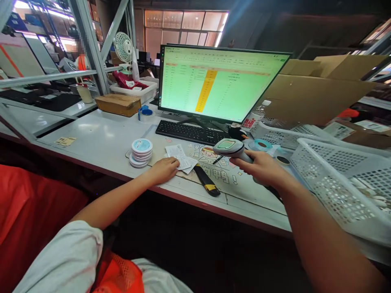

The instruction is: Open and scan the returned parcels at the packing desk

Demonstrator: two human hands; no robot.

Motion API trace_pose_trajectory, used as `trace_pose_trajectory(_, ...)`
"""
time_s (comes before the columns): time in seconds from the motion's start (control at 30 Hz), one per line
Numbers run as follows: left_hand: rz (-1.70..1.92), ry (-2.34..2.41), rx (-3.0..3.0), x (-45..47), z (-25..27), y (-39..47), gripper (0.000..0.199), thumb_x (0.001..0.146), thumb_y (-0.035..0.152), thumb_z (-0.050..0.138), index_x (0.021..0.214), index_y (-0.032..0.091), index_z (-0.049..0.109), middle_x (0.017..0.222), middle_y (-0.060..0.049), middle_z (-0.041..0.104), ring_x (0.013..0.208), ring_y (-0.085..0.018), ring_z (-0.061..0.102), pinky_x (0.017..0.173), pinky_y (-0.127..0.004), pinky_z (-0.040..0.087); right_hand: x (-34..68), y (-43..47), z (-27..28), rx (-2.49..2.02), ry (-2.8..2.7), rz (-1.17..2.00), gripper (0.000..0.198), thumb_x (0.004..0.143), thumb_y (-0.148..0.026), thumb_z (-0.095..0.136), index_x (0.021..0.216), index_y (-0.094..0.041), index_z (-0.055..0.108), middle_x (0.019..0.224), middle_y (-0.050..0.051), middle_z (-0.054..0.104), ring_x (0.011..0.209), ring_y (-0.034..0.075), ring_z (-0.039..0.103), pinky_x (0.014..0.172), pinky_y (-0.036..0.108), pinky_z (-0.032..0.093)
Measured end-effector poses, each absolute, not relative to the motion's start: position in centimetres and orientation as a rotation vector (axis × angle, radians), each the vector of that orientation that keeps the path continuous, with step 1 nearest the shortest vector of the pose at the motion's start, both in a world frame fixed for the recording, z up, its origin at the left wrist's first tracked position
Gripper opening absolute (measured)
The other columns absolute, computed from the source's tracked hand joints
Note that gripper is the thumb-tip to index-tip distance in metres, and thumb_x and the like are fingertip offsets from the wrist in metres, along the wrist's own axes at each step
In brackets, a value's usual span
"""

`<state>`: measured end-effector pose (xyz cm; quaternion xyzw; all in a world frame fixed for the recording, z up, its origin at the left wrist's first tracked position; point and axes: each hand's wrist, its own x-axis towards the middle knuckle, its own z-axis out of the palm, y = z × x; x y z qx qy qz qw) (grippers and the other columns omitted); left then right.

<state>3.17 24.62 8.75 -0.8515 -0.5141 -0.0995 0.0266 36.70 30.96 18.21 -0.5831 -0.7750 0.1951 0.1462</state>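
My left hand [165, 169] rests low on the desk, its bent fingers pressed together on the edge of some printed paper slips [181, 156]. In my right hand [260, 166] is a white and grey barcode scanner [230, 147], held above the desk with its head pointing left; my fingers wrap its handle. A black and yellow utility knife [208, 182] lies between my hands, touching the slips or just beside them. Left of the slips stands a stack of round white tubs or discs [141, 153], the top one with a light blue label.
Behind the slips are a black keyboard [191, 131] and a lit monitor [214, 85] showing a spreadsheet. White plastic baskets [336, 183] stand at right, near my forearm. A cardboard box [119, 104], blue tape [146, 114] and a bottle [255, 116] are farther back.
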Motion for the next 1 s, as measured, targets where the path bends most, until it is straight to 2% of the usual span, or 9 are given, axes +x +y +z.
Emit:
trace_pose_trajectory(0.17,-0.156,-1.64,-2.488,3.3,9.1,21.5,0.02,0.1,0.016,0.046,0.105,0.013,0.066,0.104,-0.012,0.07,0.099,-0.028,0.066,0.086,-0.04,0.051,36.1,31.1,18.2,-1.603,-2.282,0.607,0.057,0.079,-0.071,0.059,0.1,-0.019,0.072,0.078,0.008,0.071,0.073,0.025,0.065,0.06,0.033,0.044)
trace_pose_trajectory(0.23,-0.152,-1.671,-2.412,3.5,9.6,20.4,0.023,0.102,0.026,0.049,0.102,0.012,0.067,0.099,-0.013,0.07,0.1,-0.031,0.065,0.087,-0.043,0.05,35.7,31.1,18.4,-1.557,-2.316,0.632,0.059,0.079,-0.072,0.058,0.1,-0.019,0.072,0.08,0.008,0.071,0.073,0.025,0.064,0.06,0.032,0.044)
trace_pose_trajectory(0.3,-0.19,-1.711,-2.334,4.0,10.4,19.9,0.039,0.104,0.045,0.048,0.103,0.011,0.068,0.099,-0.015,0.07,0.103,-0.034,0.063,0.09,-0.046,0.049,35.3,31.0,18.7,-1.536,-2.338,0.645,0.061,0.079,-0.073,0.058,0.103,-0.019,0.073,0.078,0.008,0.069,0.07,0.024,0.061,0.058,0.032,0.043)
trace_pose_trajectory(0.37,-0.291,-1.73,-2.326,4.7,11.0,20.4,0.055,0.104,0.059,0.044,0.11,0.011,0.069,0.109,-0.017,0.07,0.109,-0.034,0.062,0.095,-0.047,0.048,34.7,31.1,19.0,-1.536,-2.354,0.638,0.061,0.08,-0.071,0.059,0.105,-0.019,0.074,0.073,0.007,0.066,0.066,0.022,0.059,0.055,0.03,0.041)
trace_pose_trajectory(0.5,-0.424,-1.796,-2.458,6.4,10.6,23.3,0.065,0.104,0.065,0.038,0.134,0.013,0.062,0.136,-0.018,0.063,0.127,-0.034,0.056,0.106,-0.047,0.046,33.1,31.2,19.7,-1.536,-2.381,0.621,0.054,0.083,-0.066,0.059,0.104,-0.018,0.074,0.064,0.004,0.06,0.058,0.018,0.054,0.051,0.028,0.038)
trace_pose_trajectory(0.63,-0.283,-1.866,-2.618,6.5,8.7,24.7,0.074,0.099,0.069,0.048,0.149,0.015,0.052,0.158,-0.019,0.046,0.146,-0.043,0.041,0.118,-0.058,0.036,31.8,31.5,20.5,-1.492,-2.429,0.688,0.051,0.084,-0.064,0.06,0.105,-0.018,0.072,0.065,0.003,0.059,0.056,0.016,0.053,0.05,0.026,0.039)
trace_pose_trajectory(0.7,-0.311,-1.792,-2.712,5.6,8.1,24.4,0.069,0.098,0.065,0.054,0.147,0.016,0.053,0.162,-0.017,0.043,0.151,-0.042,0.036,0.122,-0.057,0.033,31.3,31.8,20.8,-1.49,-2.458,0.764,0.05,0.083,-0.063,0.062,0.105,-0.019,0.072,0.068,0.003,0.061,0.057,0.016,0.054,0.049,0.026,0.039)
trace_pose_trajectory(0.83,-0.462,-1.7,-2.799,3.9,7.8,23.4,0.05,0.099,0.054,0.06,0.132,0.017,0.062,0.155,-0.013,0.052,0.149,-0.037,0.04,0.122,-0.051,0.036,29.6,33.2,20.9,-1.44,-2.504,0.903,0.043,0.086,-0.06,0.065,0.098,-0.018,0.07,0.069,0.003,0.062,0.059,0.015,0.055,0.05,0.025,0.042)
trace_pose_trajectory(1.0,-0.55,-1.715,-2.79,3.6,7.8,23.2,0.046,0.098,0.048,0.064,0.13,0.016,0.062,0.154,-0.013,0.053,0.149,-0.034,0.042,0.124,-0.049,0.035,27.0,35.0,20.0,-1.535,-2.594,0.95,0.039,0.094,-0.053,0.061,0.08,-0.017,0.059,0.065,0.003,0.059,0.052,0.013,0.052,0.046,0.024,0.04)
